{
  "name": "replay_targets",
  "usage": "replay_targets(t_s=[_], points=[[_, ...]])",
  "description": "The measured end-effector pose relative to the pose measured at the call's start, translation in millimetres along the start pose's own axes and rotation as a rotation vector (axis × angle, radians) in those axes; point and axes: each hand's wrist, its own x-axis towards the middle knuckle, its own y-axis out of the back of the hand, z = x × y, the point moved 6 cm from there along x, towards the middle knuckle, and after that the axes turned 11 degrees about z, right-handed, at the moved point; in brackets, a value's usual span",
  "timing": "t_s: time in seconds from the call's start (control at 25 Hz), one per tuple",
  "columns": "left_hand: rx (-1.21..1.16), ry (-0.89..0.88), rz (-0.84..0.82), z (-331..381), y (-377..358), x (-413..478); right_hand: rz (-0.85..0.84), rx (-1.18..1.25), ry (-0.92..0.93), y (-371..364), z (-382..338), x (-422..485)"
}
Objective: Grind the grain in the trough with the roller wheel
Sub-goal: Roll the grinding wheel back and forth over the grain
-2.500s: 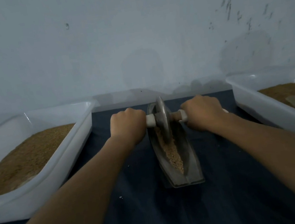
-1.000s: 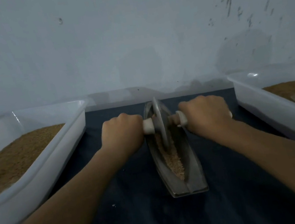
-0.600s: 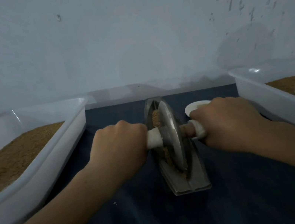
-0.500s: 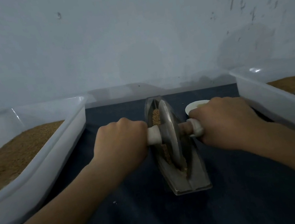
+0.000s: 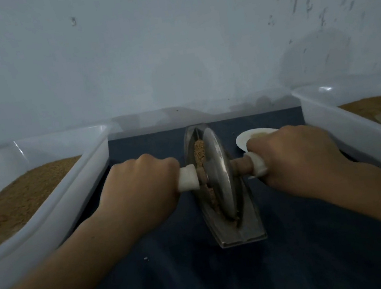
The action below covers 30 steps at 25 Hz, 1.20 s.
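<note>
Over the last seconds the roller wheel (image 5: 220,177) has rolled from the far end of the trough (image 5: 247,233) back toward its near end. I judge this a return pass, with more still needed. The left hand (image 5: 141,185) and right hand (image 5: 294,154) each wrap tightly round one of the white handles (image 5: 187,177). The trough lies mid-desk (image 5: 182,284), pointing at the far edge. Coarse tan grain (image 5: 199,150) shows in its channel beyond the wheel.

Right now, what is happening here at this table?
A person is grinding grain in a narrow metal trough. The left hand and the right hand each grip a handle of the roller wheel, which stands on edge in the trough. A white tub on the left and a white tub on the right hold brown granular material. A small white dish lies behind the right hand.
</note>
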Motion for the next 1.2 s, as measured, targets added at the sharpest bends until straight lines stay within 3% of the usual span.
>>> replay_targets(t_s=[0.08, 0.2, 0.32, 0.36, 0.44, 0.52, 0.64, 0.72, 0.8, 0.92, 1.0, 1.08, 1.2], points=[[0.051, 0.104, -0.134, 0, -20, 0, -0.156, -0.037, -0.02, -19, -6, 9], [0.0, 0.281, -0.303, -9, -52, 37, -0.384, 0.001, -0.192, -55, -7, 45], [-0.013, 0.266, -0.33, -12, -56, 42, -0.495, 0.049, -0.217, -60, -2, 49], [-0.003, 0.221, -0.245, -8, -45, 34, -0.456, 0.07, -0.197, -51, 0, 39], [0.012, 0.127, -0.087, 4, -22, 7, -0.212, 0.037, -0.077, -22, -3, 17], [-0.009, 0.14, -0.055, 0, -9, -6, -0.043, 0.01, -0.006, 0, -7, 7], [0.048, 0.242, -0.195, -1, -25, -9, -0.159, -0.023, -0.008, -26, -14, 24], [0.097, 0.226, -0.192, 2, -35, 30, -0.37, 0.117, -0.207, -59, -3, 34], [0.078, 0.198, -0.299, 0, -43, 64, -0.522, 0.229, -0.361, -79, 2, 30], [0.058, 0.185, -0.316, -3, -49, 57, -0.463, 0.173, -0.335, -70, 3, 28], [0.02, 0.248, -0.218, -4, -41, 18, -0.31, 0.074, -0.134, -49, -4, 27], [-0.014, 0.195, -0.115, -1, -25, -10, -0.174, -0.027, -0.014, -19, -9, 21], [-0.001, 0.086, 0.017, 3, -4, -4, -0.188, -0.036, -0.047, -11, -9, 4]])
